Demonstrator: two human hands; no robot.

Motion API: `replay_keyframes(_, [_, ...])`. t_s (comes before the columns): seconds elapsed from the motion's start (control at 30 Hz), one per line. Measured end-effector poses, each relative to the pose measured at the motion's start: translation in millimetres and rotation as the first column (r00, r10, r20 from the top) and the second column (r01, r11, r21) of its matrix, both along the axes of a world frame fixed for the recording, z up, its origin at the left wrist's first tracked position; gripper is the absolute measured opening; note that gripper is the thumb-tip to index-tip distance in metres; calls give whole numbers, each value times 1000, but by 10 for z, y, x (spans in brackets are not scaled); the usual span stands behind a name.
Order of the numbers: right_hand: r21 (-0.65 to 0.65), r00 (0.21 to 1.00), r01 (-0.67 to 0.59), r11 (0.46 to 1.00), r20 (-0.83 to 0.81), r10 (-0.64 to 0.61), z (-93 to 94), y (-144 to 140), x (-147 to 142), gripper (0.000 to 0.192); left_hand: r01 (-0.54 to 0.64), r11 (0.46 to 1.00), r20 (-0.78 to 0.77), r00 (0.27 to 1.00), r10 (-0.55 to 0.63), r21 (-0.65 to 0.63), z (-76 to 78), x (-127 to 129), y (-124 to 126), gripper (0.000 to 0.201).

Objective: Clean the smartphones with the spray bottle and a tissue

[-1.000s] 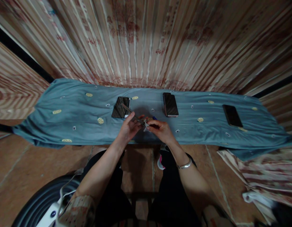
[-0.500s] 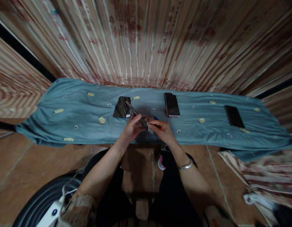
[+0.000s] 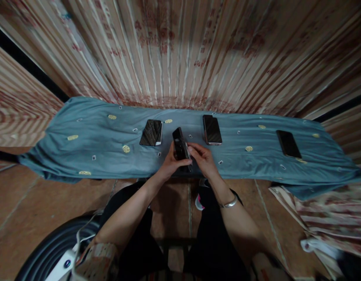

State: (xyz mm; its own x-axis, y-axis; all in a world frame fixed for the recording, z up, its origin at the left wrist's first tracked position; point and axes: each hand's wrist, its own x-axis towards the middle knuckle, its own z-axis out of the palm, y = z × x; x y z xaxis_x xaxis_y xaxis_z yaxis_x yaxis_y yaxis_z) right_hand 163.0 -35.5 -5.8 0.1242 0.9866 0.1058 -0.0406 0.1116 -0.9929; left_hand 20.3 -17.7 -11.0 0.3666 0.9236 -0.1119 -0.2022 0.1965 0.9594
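Covering the whole long surface (image 3: 81,156) is a grey-blue cloth (image 3: 89,136) with small yellow and white marks, its near edge hanging toward the tiled floor (image 3: 28,203); it likely serves as a soft bed so that glass faces do not scratch. Behind it hangs a striped, reddish curtain (image 3: 180,50), which closes off the far side.

Three phones lie flat and well apart on the cloth, probably spaced so each can be picked up alone: one at far left of centre (image 3: 151,132), one just right of centre (image 3: 212,129), and one far to the right (image 3: 288,143). All three lie with dark, glossy faces up.

A fourth phone (image 3: 179,146) is off the cloth, tilted up on its end between the two hands at the near middle of the surface. The left hand (image 3: 168,166) supports it from below and from the left, fingers wrapped around its lower part. The right hand (image 3: 204,159) meets it from the right, fingers (image 3: 195,149) pressed at its edge, as if steadying or working on that side; what exactly they pinch there is too small to tell. A metal bangle (image 3: 229,203) sits on the right wrist.

No box, tray or other container shows anywhere on the surface, so nothing is held inside anything.
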Motion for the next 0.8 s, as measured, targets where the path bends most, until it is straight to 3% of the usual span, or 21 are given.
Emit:
replay_keyframes(0.2, [39,981,15,999,190,-22,35,-28,-4,38,76,951,-223,975,-8,300,-119,-16,61,119])
replay_keyframes(0.33, [35,953,78,996,292,-85,13,-28,3,37,117,930,-362,932,18,349,-129,-44,66,126])
replay_keyframes(0.57, [69,944,158,985,282,-172,32,15,72,35,179,877,-497,864,76,446,-191,-96,105,126])
replay_keyframes(0.8, [132,912,258,957,292,-287,-22,85,171,32,204,843,-538,835,115,497,-252,-116,107,124])
